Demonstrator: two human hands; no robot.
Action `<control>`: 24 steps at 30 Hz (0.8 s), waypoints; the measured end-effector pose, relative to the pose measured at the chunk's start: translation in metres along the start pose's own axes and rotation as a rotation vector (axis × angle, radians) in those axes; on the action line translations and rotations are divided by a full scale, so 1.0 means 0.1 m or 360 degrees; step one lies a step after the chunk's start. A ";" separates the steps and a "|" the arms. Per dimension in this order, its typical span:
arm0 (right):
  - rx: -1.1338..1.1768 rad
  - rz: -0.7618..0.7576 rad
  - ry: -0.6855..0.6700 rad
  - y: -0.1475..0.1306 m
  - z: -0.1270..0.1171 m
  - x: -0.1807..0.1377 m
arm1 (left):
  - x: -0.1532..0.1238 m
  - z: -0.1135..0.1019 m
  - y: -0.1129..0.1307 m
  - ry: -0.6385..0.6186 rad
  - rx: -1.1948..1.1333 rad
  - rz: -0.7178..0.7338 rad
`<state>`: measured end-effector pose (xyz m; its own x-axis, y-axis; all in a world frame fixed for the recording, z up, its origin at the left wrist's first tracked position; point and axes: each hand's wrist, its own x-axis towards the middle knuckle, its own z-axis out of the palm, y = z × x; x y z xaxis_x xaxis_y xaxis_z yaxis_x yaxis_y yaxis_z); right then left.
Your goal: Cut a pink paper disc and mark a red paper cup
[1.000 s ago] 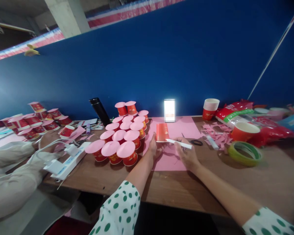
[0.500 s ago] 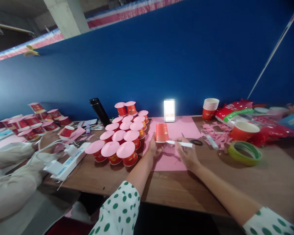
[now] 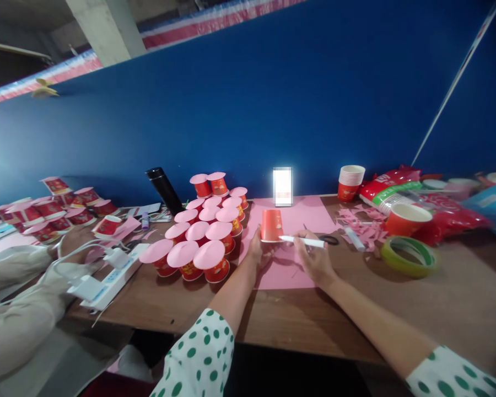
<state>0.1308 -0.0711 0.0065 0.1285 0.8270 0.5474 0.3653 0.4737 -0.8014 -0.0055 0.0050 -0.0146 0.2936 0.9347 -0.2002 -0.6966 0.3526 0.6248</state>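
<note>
My left hand [image 3: 259,251] is closed around a red paper cup [image 3: 271,225], which is turned upside down over a pink paper sheet [image 3: 314,212]. In my right hand [image 3: 314,262] is a slim white pen-like tube [image 3: 310,241], its tip at the lower right of the cup by the rim. A black loop, seemingly a scissors handle [image 3: 330,240], shows just beyond the right hand; whether the hand touches it I cannot tell. To the left stand several upturned red cups topped with pink paper discs [image 3: 209,255].
A power strip [image 3: 107,289], a black flask [image 3: 164,190] and another person's sleeves [image 3: 20,314] are at left. A lit phone [image 3: 282,187] stands behind the sheet. Right are stacked cups [image 3: 351,182], paper scraps [image 3: 366,223], a tape roll [image 3: 409,257] and red packaging [image 3: 450,215].
The view has shifted slightly, so things sit a little further left. Both hands keep their hold, and the tube's tip stays at the cup's lower edge.
</note>
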 end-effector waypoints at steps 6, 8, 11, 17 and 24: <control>0.0045 0.0029 0.0005 0.02 0.00 0.00 | 0.01 -0.01 0.01 0.0007 -0.0002 -0.0043; 0.0045 0.0037 -0.0017 0.01 0.00 0.00 | 0.02 -0.03 0.00 0.0029 -0.0026 -0.0050; 0.0012 0.0024 -0.0022 -0.01 -0.01 0.00 | 0.04 -0.05 -0.01 0.0084 -0.0094 -0.0030; 0.0003 0.0032 -0.0005 -0.04 -0.02 0.01 | 0.02 -0.03 0.00 0.0124 -0.0086 -0.0053; 0.0048 0.0035 0.0026 0.00 -0.01 0.01 | -0.03 0.03 0.03 0.0015 0.0022 -0.0050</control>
<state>0.1318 -0.0706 0.0074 0.1514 0.8323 0.5333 0.3342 0.4647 -0.8200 -0.0065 0.0026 -0.0103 0.3088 0.9237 -0.2268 -0.6780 0.3810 0.6286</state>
